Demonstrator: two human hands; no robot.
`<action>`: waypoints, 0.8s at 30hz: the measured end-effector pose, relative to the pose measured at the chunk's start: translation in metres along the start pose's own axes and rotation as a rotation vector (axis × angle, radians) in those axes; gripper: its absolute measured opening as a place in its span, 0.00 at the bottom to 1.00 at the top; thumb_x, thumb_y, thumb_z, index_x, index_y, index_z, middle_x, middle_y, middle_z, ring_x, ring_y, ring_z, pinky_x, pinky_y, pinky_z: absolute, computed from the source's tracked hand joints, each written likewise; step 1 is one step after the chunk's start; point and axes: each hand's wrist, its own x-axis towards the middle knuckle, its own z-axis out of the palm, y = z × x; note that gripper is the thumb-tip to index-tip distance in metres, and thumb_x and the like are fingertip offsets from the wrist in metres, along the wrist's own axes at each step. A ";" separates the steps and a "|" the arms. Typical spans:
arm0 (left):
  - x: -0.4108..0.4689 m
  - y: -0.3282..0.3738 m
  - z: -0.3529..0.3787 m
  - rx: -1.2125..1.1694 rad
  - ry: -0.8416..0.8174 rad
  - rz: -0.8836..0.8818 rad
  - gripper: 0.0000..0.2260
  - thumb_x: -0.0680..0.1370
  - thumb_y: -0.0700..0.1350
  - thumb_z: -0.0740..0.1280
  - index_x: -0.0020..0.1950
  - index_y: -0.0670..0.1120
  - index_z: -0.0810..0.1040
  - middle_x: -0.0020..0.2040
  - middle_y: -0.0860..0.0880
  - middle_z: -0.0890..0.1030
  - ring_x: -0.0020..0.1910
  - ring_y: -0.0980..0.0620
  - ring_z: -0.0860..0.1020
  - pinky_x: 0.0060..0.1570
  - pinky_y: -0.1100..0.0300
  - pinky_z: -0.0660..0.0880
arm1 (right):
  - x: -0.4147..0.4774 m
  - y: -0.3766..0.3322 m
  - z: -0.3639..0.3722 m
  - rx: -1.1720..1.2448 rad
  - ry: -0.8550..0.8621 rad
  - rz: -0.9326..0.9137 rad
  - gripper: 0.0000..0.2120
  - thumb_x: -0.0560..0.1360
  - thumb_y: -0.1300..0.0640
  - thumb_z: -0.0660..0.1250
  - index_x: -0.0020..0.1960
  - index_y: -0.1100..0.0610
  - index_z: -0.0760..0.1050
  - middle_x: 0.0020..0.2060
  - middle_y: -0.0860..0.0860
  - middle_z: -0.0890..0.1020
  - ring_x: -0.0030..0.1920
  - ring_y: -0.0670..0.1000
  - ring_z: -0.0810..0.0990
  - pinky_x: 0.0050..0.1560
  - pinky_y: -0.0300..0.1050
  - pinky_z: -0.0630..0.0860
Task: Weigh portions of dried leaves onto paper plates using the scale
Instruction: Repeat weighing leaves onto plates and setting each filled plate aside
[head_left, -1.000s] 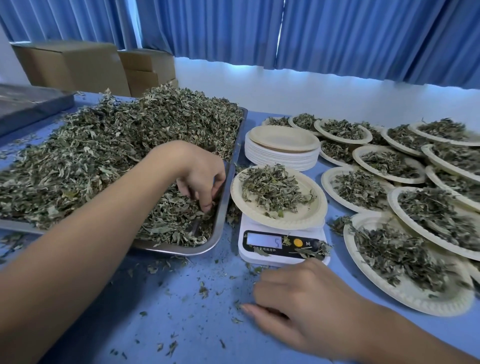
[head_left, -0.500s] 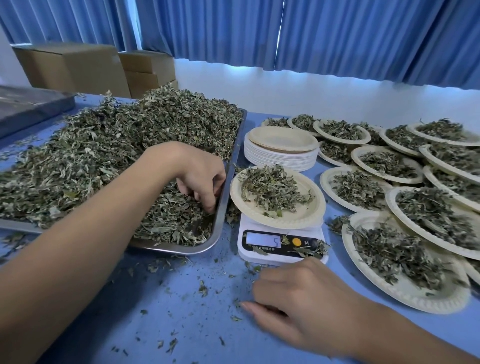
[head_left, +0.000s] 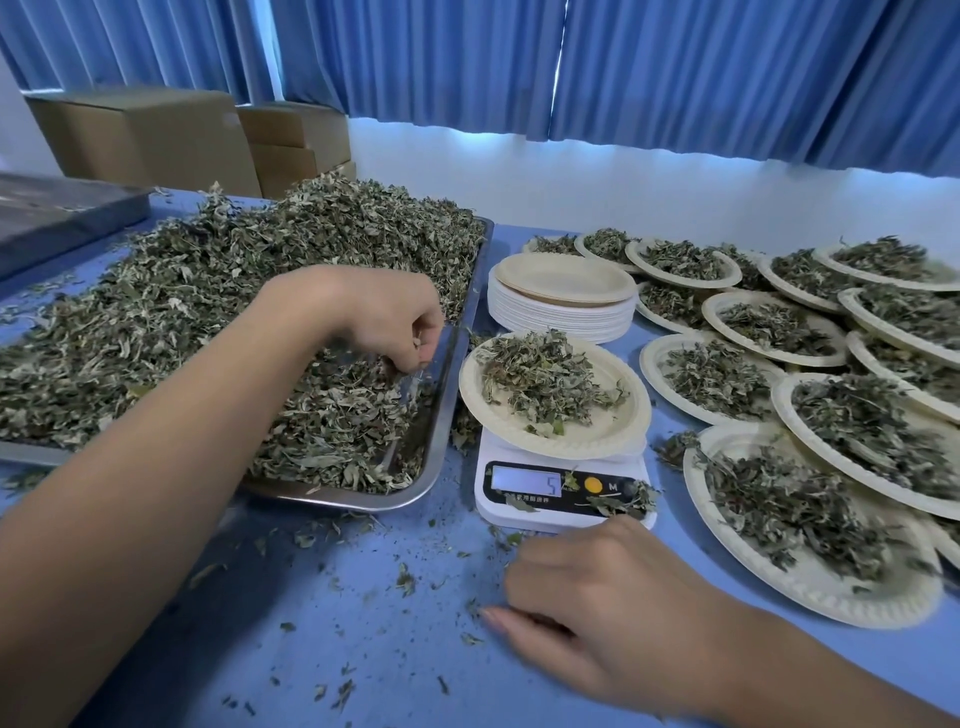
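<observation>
While right hand (head_left: 602, 608) rests on table (head_left: 363, 649), left hand (head_left: 384, 322) pinches leaves (head_left: 363, 405).

I see dried leaves (head_left: 182, 322) heaped at left. At centre, a white scale (head_left: 563, 491) carries a leaf-laden paper plate (head_left: 608, 431). A stack of empty plates (head_left: 563, 317) sits behind it, and filled plates (head_left: 779, 571) overlap at right.

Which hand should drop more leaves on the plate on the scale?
Left, probably. The left hand is in the tray of dried leaves, pinching some, right beside the plate on the scale. The right hand rests on the table, holding nothing.
</observation>
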 end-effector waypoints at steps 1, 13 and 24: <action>-0.001 0.000 -0.001 0.004 0.001 -0.001 0.06 0.73 0.36 0.74 0.42 0.47 0.82 0.39 0.44 0.83 0.33 0.37 0.79 0.35 0.37 0.79 | 0.000 0.000 0.000 -0.004 -0.001 -0.002 0.18 0.83 0.47 0.63 0.36 0.49 0.67 0.31 0.44 0.62 0.29 0.48 0.62 0.25 0.46 0.64; -0.018 0.021 -0.022 -0.122 0.353 0.261 0.04 0.75 0.41 0.75 0.45 0.50 0.84 0.35 0.52 0.81 0.28 0.62 0.73 0.30 0.72 0.69 | -0.001 0.001 0.000 0.016 -0.029 0.012 0.18 0.84 0.46 0.62 0.37 0.50 0.69 0.30 0.45 0.66 0.29 0.50 0.65 0.25 0.48 0.67; -0.020 0.033 -0.019 -0.172 0.343 0.369 0.05 0.75 0.41 0.75 0.46 0.50 0.84 0.40 0.55 0.83 0.35 0.61 0.79 0.37 0.71 0.72 | -0.001 0.002 0.002 0.011 -0.013 -0.008 0.18 0.84 0.46 0.62 0.38 0.47 0.60 0.31 0.45 0.66 0.29 0.51 0.66 0.26 0.49 0.68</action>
